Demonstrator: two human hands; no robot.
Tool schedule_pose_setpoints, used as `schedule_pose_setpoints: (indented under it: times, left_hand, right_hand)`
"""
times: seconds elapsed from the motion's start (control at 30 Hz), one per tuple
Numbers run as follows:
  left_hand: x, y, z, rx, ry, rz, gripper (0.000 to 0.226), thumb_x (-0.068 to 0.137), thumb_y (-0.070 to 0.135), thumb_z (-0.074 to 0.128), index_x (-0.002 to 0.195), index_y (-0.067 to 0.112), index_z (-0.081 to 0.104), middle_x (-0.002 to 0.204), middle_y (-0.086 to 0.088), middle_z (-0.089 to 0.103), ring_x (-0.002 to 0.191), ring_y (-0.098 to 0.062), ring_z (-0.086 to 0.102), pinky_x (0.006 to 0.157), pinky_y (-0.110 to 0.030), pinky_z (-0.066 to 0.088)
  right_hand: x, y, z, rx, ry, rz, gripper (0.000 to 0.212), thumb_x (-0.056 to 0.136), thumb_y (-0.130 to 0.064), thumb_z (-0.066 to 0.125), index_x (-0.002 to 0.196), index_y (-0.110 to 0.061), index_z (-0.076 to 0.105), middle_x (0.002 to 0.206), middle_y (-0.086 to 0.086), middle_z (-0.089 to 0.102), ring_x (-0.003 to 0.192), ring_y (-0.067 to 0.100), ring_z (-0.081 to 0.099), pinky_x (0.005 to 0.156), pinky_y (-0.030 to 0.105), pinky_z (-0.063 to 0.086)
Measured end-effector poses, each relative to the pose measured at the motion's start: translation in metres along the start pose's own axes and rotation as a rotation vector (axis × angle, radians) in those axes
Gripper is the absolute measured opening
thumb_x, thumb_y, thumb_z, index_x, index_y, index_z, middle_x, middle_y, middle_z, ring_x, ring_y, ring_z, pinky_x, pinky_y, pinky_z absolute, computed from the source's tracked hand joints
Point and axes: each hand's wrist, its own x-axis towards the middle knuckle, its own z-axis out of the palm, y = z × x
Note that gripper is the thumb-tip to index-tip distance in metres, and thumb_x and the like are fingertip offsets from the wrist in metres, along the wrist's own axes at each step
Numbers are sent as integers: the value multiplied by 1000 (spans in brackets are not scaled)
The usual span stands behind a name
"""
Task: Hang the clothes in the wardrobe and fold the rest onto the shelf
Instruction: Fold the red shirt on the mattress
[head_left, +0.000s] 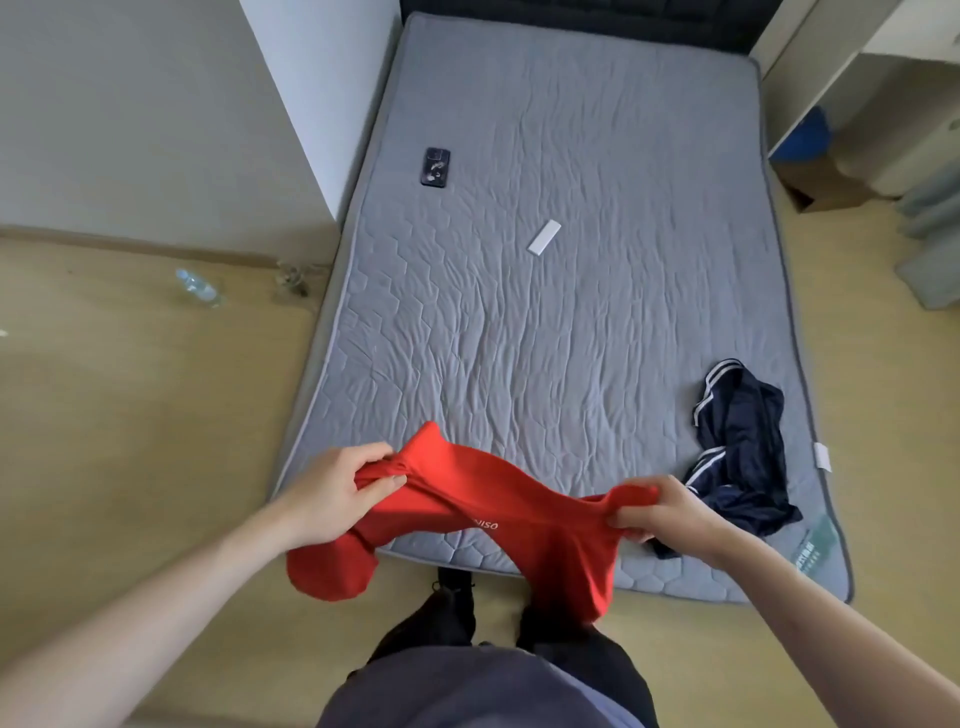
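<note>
Head view, your left hand (332, 491) pinching one bunched end of the red shirt (467, 525), your right hand (657, 512) gripping the other end, shirt stretched between them over the bed's (545, 338) near edge, navy shorts (737, 452) crumpled on the bed beside your right hand, phone (435, 167) farther up

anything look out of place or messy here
A clear bottle lies on its side on the floor left of the mattress. Navy shorts sit crumpled at the mattress's near right corner, unfolded. Nothing looks spilled or damaged.
</note>
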Motion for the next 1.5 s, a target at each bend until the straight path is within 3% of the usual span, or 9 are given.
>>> schedule_pose_setpoints:
  times: [0.27,0.4,0.53,0.93,1.03,1.13,1.23,1.33,1.5]
  left_hand:
    - [116,-28,2,85,194,-82,22,93,43,70,90,21,65,74,5,69,70,-13,65,68,-42,52]
    - [225,-71,22,167,217,-118,23,95,48,64,91,26,63,76,3,70,81,-24,69,69,-39,51]
    - [330,-128,47,167,385,-185,35,90,36,73,120,19,67,115,-5,71,111,-29,64,97,-42,49]
    - [328,-355,176,12,265,-874,61,89,28,77,138,0,53,143,-24,54,132,-37,52,109,-41,40]
    - [347,-380,180,-220,359,-906,71,91,31,76,148,6,42,145,-15,53,129,-34,55,108,-46,46]
    - [379,-384,181,-495,456,-926,86,87,35,79,155,12,31,130,-6,55,115,-28,60,85,-43,57]
    - [404,-386,183,-374,401,-947,59,88,27,79,136,2,56,103,-10,65,88,-26,64,63,-28,48]
    - [415,-385,174,-102,446,-878,29,90,18,75,114,3,75,112,-15,75,103,-30,69,81,-29,47]
    - [416,-403,128,38,788,-858,20,94,15,66,110,8,74,116,-20,73,110,-37,67,98,-42,52]
  right_hand:
    - [124,-28,-15,28,304,3,16,90,-7,69,85,-22,73,76,6,71,59,8,67,61,34,58]
    - [241,-37,-21,-72,468,-31,11,90,-16,70,98,-15,76,82,8,72,89,31,71,80,34,52]
    - [357,-39,-23,29,636,-62,35,94,-25,68,127,-13,69,122,6,72,118,26,64,95,26,41]
    - [486,168,89,117,545,449,91,86,-43,75,154,-2,30,149,24,48,138,39,46,112,44,36]
    - [511,191,90,307,554,452,73,85,-42,78,140,-4,49,123,16,65,109,34,63,99,45,46]
    - [530,200,84,427,570,419,48,87,-34,78,119,-1,63,93,11,65,82,27,60,92,50,54]
    - [537,205,74,478,577,449,29,91,-19,73,110,2,68,84,13,66,74,28,62,88,52,57]
    - [527,207,52,506,777,436,27,93,-17,64,116,-3,69,87,13,69,82,33,67,85,49,58]
    - [505,203,13,377,1088,465,20,93,-23,57,104,-9,66,108,24,69,103,43,63,89,45,46]
